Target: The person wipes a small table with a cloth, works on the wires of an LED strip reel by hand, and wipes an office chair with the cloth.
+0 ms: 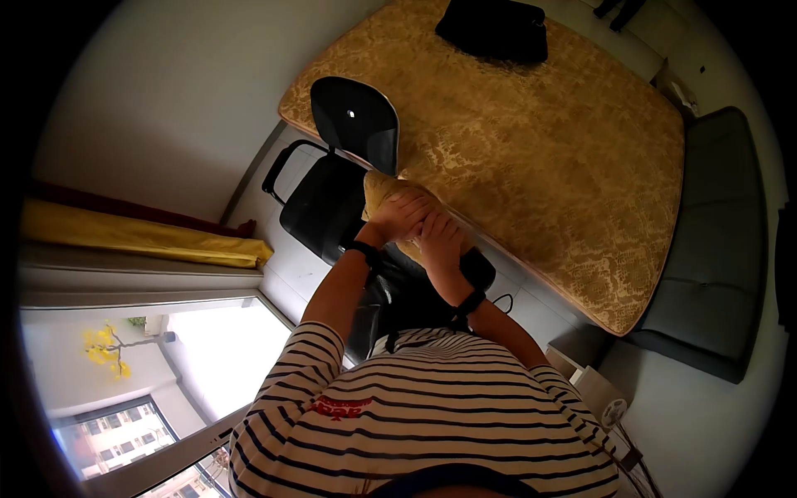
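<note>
A tan, cushion-like bundle (379,189) lies under both hands, just in front of my body and beside the mattress edge. My left hand (400,217) rests on its upper part with the fingers together. Close against it, my right hand (440,238) presses on the bundle from the right, its fingertips touching the left hand. Both hands appear closed on the bundle's soft surface. Dark bands circle both wrists. Below the bundle is a black seat (328,203), partly hidden by the arms.
A large gold-patterned mattress (531,166) fills the upper right, with a black bag (494,31) on it. A black chair back (355,120) stands at its near corner. A dark padded headboard (706,249) is at right, a yellow curtain (141,236) and window at left.
</note>
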Available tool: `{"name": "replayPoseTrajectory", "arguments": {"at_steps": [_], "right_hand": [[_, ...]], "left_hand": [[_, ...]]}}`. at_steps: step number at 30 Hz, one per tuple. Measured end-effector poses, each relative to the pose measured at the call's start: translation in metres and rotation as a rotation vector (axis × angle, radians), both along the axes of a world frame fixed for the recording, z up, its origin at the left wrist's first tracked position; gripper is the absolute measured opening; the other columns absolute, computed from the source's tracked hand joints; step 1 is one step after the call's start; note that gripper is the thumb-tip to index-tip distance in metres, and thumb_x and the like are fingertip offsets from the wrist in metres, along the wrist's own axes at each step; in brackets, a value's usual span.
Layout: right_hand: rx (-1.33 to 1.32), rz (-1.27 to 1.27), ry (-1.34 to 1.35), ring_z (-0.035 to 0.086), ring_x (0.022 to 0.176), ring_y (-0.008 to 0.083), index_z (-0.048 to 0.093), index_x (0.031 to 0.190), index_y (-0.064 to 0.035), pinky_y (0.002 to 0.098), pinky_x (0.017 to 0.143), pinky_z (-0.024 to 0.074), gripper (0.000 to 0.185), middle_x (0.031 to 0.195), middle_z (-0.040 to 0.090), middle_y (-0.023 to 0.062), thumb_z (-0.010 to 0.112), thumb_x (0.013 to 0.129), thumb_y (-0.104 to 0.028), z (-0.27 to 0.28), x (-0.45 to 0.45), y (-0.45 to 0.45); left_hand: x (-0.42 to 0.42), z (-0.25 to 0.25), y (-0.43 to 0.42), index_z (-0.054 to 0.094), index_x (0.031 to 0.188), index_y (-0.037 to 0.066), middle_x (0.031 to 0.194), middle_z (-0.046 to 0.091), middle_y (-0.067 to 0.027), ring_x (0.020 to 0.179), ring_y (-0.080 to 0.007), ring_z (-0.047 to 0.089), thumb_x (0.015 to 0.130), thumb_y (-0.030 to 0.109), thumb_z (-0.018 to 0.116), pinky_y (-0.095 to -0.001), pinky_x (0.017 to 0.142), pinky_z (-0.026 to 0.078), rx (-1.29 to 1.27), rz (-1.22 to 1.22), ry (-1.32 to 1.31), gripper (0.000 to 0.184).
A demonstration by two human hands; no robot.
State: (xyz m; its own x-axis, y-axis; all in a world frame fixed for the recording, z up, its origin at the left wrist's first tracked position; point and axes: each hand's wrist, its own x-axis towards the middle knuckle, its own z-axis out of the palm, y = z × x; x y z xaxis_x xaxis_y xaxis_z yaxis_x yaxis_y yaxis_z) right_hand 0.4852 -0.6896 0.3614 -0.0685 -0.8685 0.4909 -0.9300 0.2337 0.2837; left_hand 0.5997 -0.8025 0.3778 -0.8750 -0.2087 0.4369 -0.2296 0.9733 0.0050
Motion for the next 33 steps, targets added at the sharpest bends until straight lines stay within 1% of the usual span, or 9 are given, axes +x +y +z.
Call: {"name": "replayPoseTrajectory", "arguments": {"at_steps": [6,9,13,15,19,23,27,31,33], "right_hand": [[-0.034,0.050,-0.035,0.057,0.084,0.0328,0.054,0.121,0.0023,0.0465,0.070,0.0469,0.058,0.101,0.056,0.0198,0.059,0.087,-0.044,-0.004,0.013,-0.031],[-0.038,0.082,0.119,0.056,0.083,0.0327,0.054,0.123,0.0018,0.0467,0.071,0.0465,0.046,0.099,0.056,0.0203,0.049,0.094,-0.034,-0.002,0.002,-0.029],[-0.125,0.099,0.069,0.056,0.084,0.0312,0.055,0.123,0.0005,0.0453,0.072,0.0457,0.047,0.097,0.057,0.0198,0.048,0.095,-0.036,-0.003,0.000,-0.029],[-0.010,0.101,0.092,0.055,0.083,0.0309,0.055,0.124,0.0004,0.0443,0.073,0.0453,0.047,0.096,0.058,0.0197,0.047,0.095,-0.037,0.011,-0.001,-0.019],[-0.002,0.135,0.087,0.055,0.086,0.0310,0.051,0.128,0.0004,0.0428,0.075,0.0451,0.047,0.102,0.057,0.0208,0.048,0.095,-0.032,0.013,-0.001,-0.012],[0.131,0.169,0.099,0.054,0.092,0.0300,0.044,0.136,0.0010,0.0417,0.080,0.0442,0.049,0.109,0.055,0.0200,0.045,0.095,-0.026,0.021,-0.006,-0.001],[0.101,0.170,0.106,0.055,0.097,0.0312,0.042,0.139,-0.0008,0.0427,0.083,0.0444,0.050,0.115,0.054,0.0209,0.043,0.095,-0.026,0.019,-0.005,0.000],[0.055,0.177,0.070,0.056,0.097,0.0227,0.048,0.131,-0.0006,0.0333,0.083,0.0436,0.043,0.110,0.056,0.0126,0.046,0.098,-0.027,0.026,-0.004,0.003],[0.024,0.207,0.083,0.057,0.098,0.0205,0.048,0.131,-0.0009,0.0289,0.081,0.0439,0.043,0.111,0.056,0.0111,0.047,0.099,-0.029,0.029,-0.003,0.003]], "left_hand": [[0.006,0.003,-0.034,0.064,0.111,0.008,0.110,0.063,-0.0078,0.104,-0.0270,0.057,0.079,0.024,0.057,-0.0388,0.098,0.043,-0.036,-0.020,-0.033,0.036],[-0.003,0.000,-0.034,0.066,0.104,0.009,0.104,0.065,-0.0068,0.098,-0.0274,0.059,0.077,0.026,0.058,-0.0387,0.093,0.045,-0.025,-0.007,0.078,0.033],[-0.006,0.005,-0.031,0.066,0.100,0.009,0.097,0.064,-0.0068,0.092,-0.0268,0.059,0.073,0.024,0.058,-0.0392,0.089,0.046,-0.014,0.027,0.118,0.031],[-0.005,0.009,-0.022,0.065,0.098,0.009,0.094,0.063,-0.0063,0.091,-0.0270,0.058,0.073,0.023,0.058,-0.0396,0.089,0.045,-0.006,0.062,0.057,0.030],[-0.006,0.013,-0.005,0.063,0.101,0.009,0.099,0.060,-0.0080,0.095,-0.0282,0.055,0.076,0.020,0.053,-0.0402,0.092,0.042,-0.032,0.165,0.101,0.029],[-0.011,0.007,0.018,0.060,0.102,0.007,0.108,0.057,-0.0131,0.107,-0.0359,0.051,0.088,0.022,0.042,-0.0466,0.098,0.038,0.093,0.312,0.244,0.026],[-0.018,0.004,0.031,0.058,0.104,0.007,0.110,0.056,-0.0127,0.115,-0.0330,0.049,0.089,0.020,0.039,-0.0475,0.108,0.032,0.101,0.446,0.364,0.028],[-0.021,-0.006,0.047,0.056,0.112,0.006,0.118,0.055,-0.0136,0.125,-0.0334,0.044,0.091,0.018,0.037,-0.0479,0.112,0.029,0.116,0.571,0.417,0.030],[-0.023,-0.011,0.057,0.053,0.122,0.007,0.132,0.050,-0.0128,0.135,-0.0319,0.036,0.095,0.017,0.033,-0.0476,0.115,0.025,0.193,0.643,0.494,0.035]]}}
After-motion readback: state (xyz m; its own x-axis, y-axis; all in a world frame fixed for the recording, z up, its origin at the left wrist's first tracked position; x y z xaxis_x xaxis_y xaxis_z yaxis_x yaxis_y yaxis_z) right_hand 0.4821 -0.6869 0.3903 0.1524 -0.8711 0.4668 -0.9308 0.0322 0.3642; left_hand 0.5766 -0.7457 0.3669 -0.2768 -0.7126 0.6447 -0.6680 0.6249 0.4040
